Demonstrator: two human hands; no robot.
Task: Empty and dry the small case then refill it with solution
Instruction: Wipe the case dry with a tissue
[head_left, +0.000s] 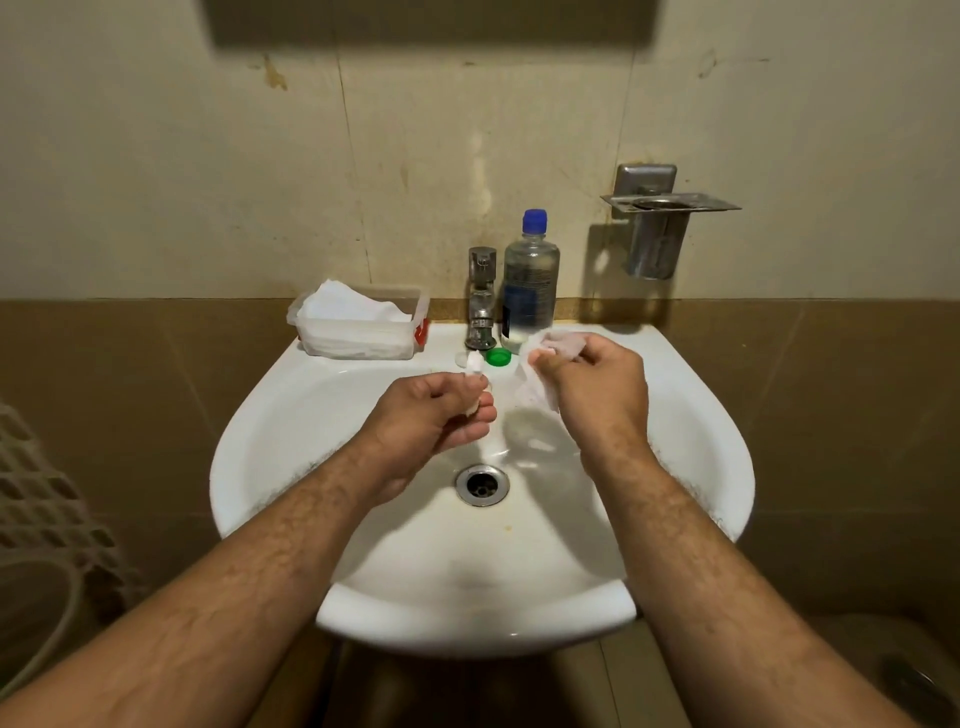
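Over the white sink (249, 467), my left hand (431, 415) pinches the small white case (475, 367), whose upper end sticks out past my fingertips. My right hand (597, 384) grips a crumpled white tissue (540, 364) a little to the right of the case, apart from it. A green cap (498, 357) and a white cap (462, 358) lie on the sink's back ledge. The clear solution bottle (530, 280) with a blue cap stands upright just behind the green cap, beside the tap.
A chrome tap (482, 296) rises at the back middle of the ledge. A clear box of white tissues (358, 325) sits on the back left. A metal holder (660, 223) is fixed to the wall on the right. The drain (482, 485) lies below my hands.
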